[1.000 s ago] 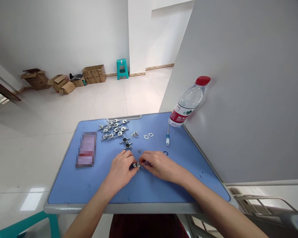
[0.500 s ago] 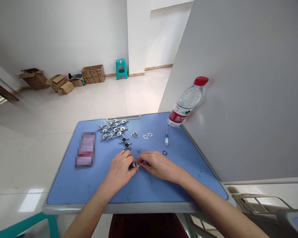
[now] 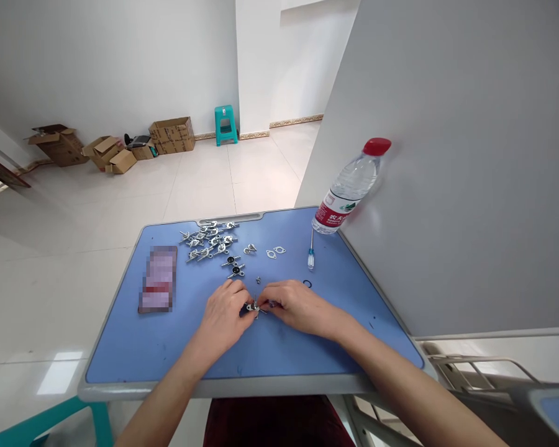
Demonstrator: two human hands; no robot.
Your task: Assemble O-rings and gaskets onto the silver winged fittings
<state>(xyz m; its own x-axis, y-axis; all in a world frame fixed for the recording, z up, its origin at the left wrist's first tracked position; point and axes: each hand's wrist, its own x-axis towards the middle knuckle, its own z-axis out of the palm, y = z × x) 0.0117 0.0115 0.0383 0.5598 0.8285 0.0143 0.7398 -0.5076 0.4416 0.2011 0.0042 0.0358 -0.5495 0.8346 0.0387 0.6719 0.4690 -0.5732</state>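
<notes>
Near the middle of the blue desk [image 3: 177, 347], my left hand [image 3: 225, 313] pinches a small silver metal fitting [image 3: 251, 307] with a flat flange and a thin upright pin. From the other side my right hand [image 3: 293, 304] closes its thumb and fingers at the fitting's right edge; my fingers partly hide it. Just beyond my hands lie tiny screws [image 3: 258, 280] and two fittings with black round centres [image 3: 236, 271]. A pile of similar silver fittings [image 3: 209, 239] sits farther back. Two flat oval plates [image 3: 276, 252] and a pair of small metal pieces [image 3: 250, 249] lie at centre back.
A blurred purple rectangular item [image 3: 158, 279] lies at left. To the right are a black ring [image 3: 307, 284], a blue-handled screwdriver [image 3: 311, 257] and a red-capped water bottle [image 3: 349, 189] beside a grey panel [image 3: 470, 186]. Cardboard boxes [image 3: 172, 135] and a green stool [image 3: 226, 124] stand on the floor.
Both hands keep hold of the fitting in nearly the same place, with only slight finger movement. The whole view has shifted a little.
</notes>
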